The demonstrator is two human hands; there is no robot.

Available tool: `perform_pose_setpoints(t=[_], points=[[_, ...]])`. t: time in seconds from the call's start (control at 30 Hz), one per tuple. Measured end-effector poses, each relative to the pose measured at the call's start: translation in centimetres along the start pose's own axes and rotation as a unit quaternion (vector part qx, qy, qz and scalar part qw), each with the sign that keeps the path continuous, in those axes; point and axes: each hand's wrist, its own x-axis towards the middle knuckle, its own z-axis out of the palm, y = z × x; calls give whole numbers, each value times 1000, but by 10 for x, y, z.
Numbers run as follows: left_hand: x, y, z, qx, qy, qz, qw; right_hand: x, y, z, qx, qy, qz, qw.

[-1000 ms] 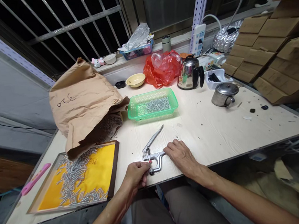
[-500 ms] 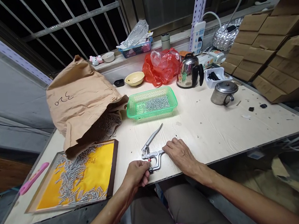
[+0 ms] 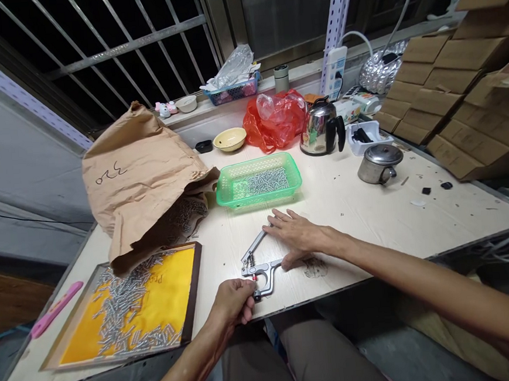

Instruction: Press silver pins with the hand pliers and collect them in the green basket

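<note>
A pair of grey metal snap-fastener pliers (image 3: 264, 267) lies near the table's front edge, its handles spread and a spring between them. At its jaw, beside a red part, my left hand (image 3: 233, 302) is closed in a pinch; whatever sits between the fingertips is hidden. My right hand (image 3: 295, 234) is open across the handles, fingers stretched over the upper handle's end and thumb by the lower handle's end. Beyond the pliers stands a green plastic basket (image 3: 260, 199) holding many small metal pieces. To the left, similar metal pins (image 3: 124, 300) lie heaped on a yellow-lined tray (image 3: 191, 298).
A brown paper bag (image 3: 134, 182) lies tipped over the tray, its mouth showing more pins. A pink-handled tool (image 3: 56, 309) rests at the left edge. Farther back are a red plastic bag (image 3: 271, 121), a kettle (image 3: 318, 130) and a lidded metal cup (image 3: 379, 164). Cardboard boxes (image 3: 449, 93) are stacked at right.
My right hand has risen from the lower handle's end and spread over the upper handle. My left hand stays at the jaw. The view has shifted slightly.
</note>
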Motion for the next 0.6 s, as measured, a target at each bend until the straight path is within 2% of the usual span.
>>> perform_pose_setpoints(t=[0.07, 0.13, 0.3, 0.47, 0.53, 0.6], points=[[0, -1, 0, -1, 4, 3, 1000, 10, 1, -5, -14, -36, -15, 999], [0, -2, 0, -3, 4, 5, 1000, 14, -2, -7, -32, -40, -25, 998], [1, -5, -1, -10, 5, 11, 1000, 8, -11, -7, -49, 7, -30, 998], [0, -9, -1, 2, 7, -1, 1000, -4, -19, -5, -59, 20, -20, 998], [-3, -12, -3, 30, 32, 20, 999, -8, -22, -4, -59, 26, -18, 998], [-7, -14, -4, 97, 106, 93, 985, -12, -24, -4, -55, 33, -20, 998]])
